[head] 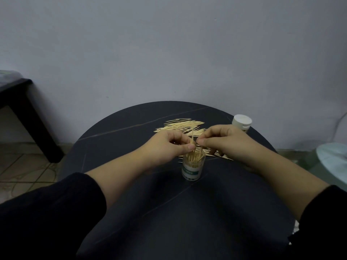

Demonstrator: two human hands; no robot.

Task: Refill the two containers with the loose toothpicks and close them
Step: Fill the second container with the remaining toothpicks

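Observation:
A clear open container (193,168) with a green-and-white label stands mid-table, partly filled with upright toothpicks. Just above its mouth my left hand (170,146) pinches a small bundle of toothpicks (192,140) between thumb and fingers. My right hand (223,142) meets it from the right, and its thumb and fingers pinch the same bundle. Loose toothpicks (180,125) lie scattered behind the hands, and more show under my right hand. A second container (241,122) with a white cap on stands at the table's far right edge.
The round dark table (131,132) stands against a grey wall. A black side table (24,109) is on the left over a tiled floor. A pale round object (332,156) sits low at the right.

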